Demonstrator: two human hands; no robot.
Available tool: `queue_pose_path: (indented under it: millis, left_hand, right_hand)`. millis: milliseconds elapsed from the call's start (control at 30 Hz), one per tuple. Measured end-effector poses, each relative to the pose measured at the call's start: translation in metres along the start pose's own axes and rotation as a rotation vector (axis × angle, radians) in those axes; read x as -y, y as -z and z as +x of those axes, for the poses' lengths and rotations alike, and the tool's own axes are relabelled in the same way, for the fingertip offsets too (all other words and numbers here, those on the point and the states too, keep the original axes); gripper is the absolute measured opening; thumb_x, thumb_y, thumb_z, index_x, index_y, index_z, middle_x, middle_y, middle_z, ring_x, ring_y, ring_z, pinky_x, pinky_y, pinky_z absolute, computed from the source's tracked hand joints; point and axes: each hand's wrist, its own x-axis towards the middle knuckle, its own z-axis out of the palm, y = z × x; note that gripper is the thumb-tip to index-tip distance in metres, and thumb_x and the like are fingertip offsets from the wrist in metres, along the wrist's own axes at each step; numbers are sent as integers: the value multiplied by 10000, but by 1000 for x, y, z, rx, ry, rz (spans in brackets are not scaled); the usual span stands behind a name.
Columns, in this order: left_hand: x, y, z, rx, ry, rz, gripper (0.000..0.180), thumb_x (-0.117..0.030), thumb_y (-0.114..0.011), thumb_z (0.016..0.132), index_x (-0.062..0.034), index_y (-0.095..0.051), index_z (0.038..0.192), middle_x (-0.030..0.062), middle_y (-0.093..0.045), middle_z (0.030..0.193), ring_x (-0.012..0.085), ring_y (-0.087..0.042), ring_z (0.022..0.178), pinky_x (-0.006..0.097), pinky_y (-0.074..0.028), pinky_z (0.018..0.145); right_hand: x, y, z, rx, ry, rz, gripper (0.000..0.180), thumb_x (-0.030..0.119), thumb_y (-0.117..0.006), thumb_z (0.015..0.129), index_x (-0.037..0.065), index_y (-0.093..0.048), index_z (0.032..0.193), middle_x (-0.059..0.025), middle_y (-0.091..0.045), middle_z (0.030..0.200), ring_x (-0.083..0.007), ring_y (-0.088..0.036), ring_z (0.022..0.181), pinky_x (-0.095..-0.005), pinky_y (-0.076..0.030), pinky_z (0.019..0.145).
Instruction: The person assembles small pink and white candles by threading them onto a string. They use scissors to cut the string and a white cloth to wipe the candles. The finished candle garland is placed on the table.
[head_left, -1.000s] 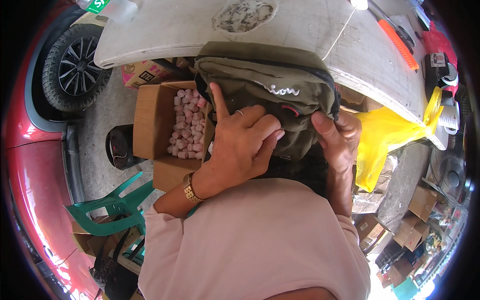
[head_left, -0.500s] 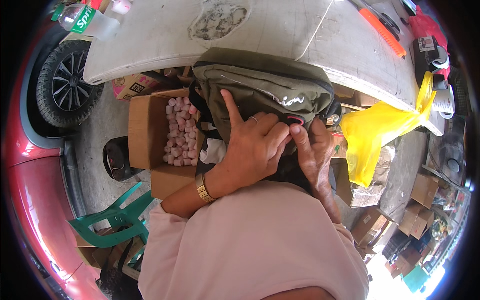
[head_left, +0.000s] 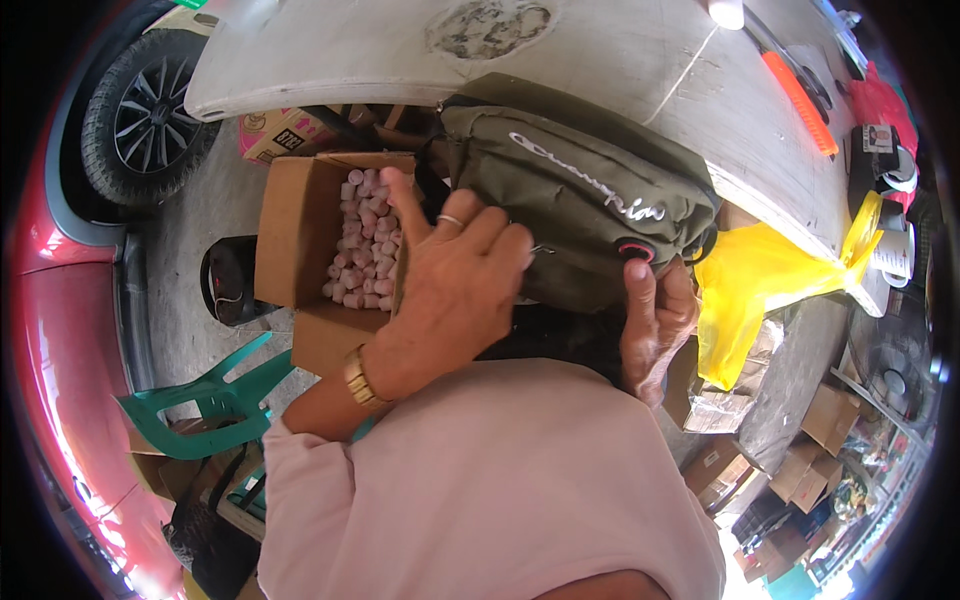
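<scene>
Head view, from biggest down: a grey desk [head_left: 620, 70] slab carries an olive waist bag [head_left: 570, 195] that overhangs its near edge. Below and to the left an open cardboard box [head_left: 300, 240] holds small pink cylinders [head_left: 360, 245]. The left hand [head_left: 455, 285] lies curled over the bag's near side, fingers bent; the right hand [head_left: 655, 320] pinches its lower corner by the red-ringed tab. If either grip slackens, the bag could slide off and upset the box.
</scene>
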Motion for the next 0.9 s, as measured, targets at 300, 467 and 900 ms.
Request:
queue_pose_path:
  millis: [300,467,900]
  left_hand:
    - [66,47,1,-91,176,63,286,-134,-730,704,-69,-602,951,96,-562,915,338,-541,980,717,-197,1053]
    - [69,71,12,113,-33,-139,584,-227,-834,620,-83,-643,1153,81,-613,968,293,-596,984,489,-381,1040]
    - [187,22,-69,-461,1249,-1289,329,-86,-703,857,10,-623,1160,123,-698,1049,224,-695,869,350,-581,785]
  right_hand:
    - [7,4,5,166,232,-170,310,318,-777,811,57,-621,749,-71,-558,608,-222,-493,522,-349,-406,542]
    - [30,-8,4,504,778,-392,270,348,-825,714,122,-678,729,-61,-643,763,-272,-632,684,-428,-479,619]
    - [3,-12,33,407,459,-410,230,-69,-680,750,16,-625,957,-164,-620,980,-338,-646,829,-376,-534,696]
